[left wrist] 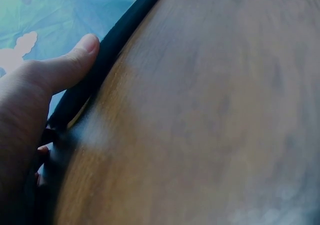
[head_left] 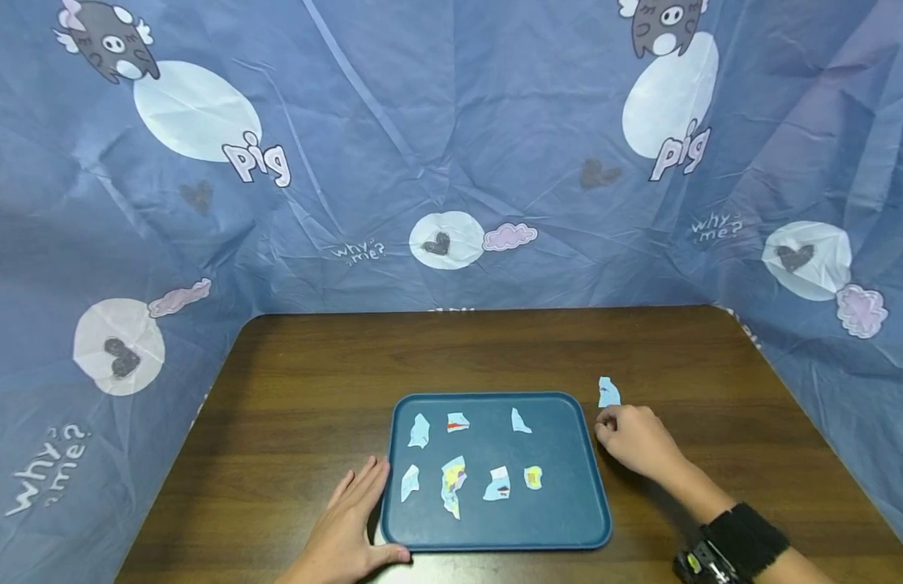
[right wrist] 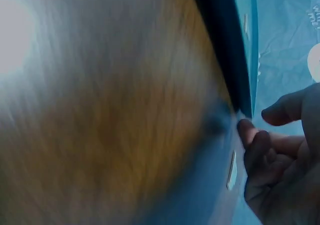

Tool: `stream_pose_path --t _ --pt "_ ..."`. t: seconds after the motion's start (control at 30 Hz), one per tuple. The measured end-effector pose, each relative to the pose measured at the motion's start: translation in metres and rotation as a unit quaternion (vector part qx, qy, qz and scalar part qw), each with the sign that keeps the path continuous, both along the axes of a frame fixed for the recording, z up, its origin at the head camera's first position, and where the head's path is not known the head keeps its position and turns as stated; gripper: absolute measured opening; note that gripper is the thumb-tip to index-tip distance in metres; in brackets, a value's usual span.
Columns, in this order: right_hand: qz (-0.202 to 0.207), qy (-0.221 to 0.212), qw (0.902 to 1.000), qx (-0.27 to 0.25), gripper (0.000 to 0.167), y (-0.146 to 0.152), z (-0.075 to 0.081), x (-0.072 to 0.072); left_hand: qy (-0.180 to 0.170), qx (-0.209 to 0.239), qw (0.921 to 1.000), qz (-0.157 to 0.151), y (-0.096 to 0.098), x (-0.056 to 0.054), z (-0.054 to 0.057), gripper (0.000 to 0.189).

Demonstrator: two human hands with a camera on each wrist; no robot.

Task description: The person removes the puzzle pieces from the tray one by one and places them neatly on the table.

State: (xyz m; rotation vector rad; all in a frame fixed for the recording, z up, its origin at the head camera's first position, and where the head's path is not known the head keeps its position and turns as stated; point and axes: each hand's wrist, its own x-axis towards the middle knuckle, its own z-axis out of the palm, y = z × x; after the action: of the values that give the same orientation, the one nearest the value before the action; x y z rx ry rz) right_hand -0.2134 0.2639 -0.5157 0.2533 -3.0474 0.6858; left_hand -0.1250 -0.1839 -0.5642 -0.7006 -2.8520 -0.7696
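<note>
My left hand [head_left: 346, 519] rests at the left edge of the blue tray [head_left: 568, 531], fingers straight along its side and thumb on the near left corner. In the left wrist view, the thumb [left wrist: 75, 65] lies against the dark rim. Several torn paper scraps with printed patches lie apart on the tray, among them a long yellow-and-blue scrap [head_left: 452, 487]. Just right of the tray, my right hand [head_left: 636, 438] is low over the table, fingers bent. The right wrist view shows its thumb [right wrist: 282, 110] apart from the fingertips. A light-blue scrap [head_left: 608, 392] lies just beyond this hand.
The brown wooden table [head_left: 312, 357] surrounds the tray. A blue printed cloth [head_left: 451, 146] hangs behind it and at both sides. On the right wrist is a black strap [head_left: 745, 539] with a small camera.
</note>
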Motion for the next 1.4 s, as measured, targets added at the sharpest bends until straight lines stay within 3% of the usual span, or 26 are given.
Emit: stream_pose_path --t 0.13,0.23,0.4,0.6,0.83,1.13,1.4 --pt "-0.023 -0.070 0.9950 -0.067 0.019 -0.006 -0.002 0.010 -0.020 -0.006 0.9998 0.001 0.000 0.000 0.002 0.128" --pt "-0.038 -0.110 0.9873 -0.108 0.020 -0.008 0.000 0.015 -0.014 -0.009 0.9998 -0.005 0.002 -0.004 0.004 0.130" --pt "-0.033 -0.096 0.9883 -0.114 0.015 -0.010 0.006 0.015 0.007 -0.010 0.9998 -0.017 0.005 -0.013 0.007 0.131" --pt "-0.029 -0.090 0.9894 -0.111 0.012 -0.018 0.002 0.015 0.000 -0.023 0.9997 -0.013 0.002 -0.007 0.009 0.129" --pt "-0.039 -0.100 0.9876 -0.115 0.013 -0.025 -0.002 0.016 0.010 -0.020 0.9997 -0.011 -0.003 -0.008 0.009 0.128" --pt "-0.024 -0.074 0.9918 -0.101 0.015 -0.036 -0.005 0.010 -0.008 -0.002 1.0000 0.002 -0.014 -0.010 0.011 0.126" --pt "-0.024 -0.078 0.9904 -0.111 0.016 -0.045 -0.005 0.010 -0.056 -0.010 0.9982 0.018 -0.022 -0.014 0.013 0.125"
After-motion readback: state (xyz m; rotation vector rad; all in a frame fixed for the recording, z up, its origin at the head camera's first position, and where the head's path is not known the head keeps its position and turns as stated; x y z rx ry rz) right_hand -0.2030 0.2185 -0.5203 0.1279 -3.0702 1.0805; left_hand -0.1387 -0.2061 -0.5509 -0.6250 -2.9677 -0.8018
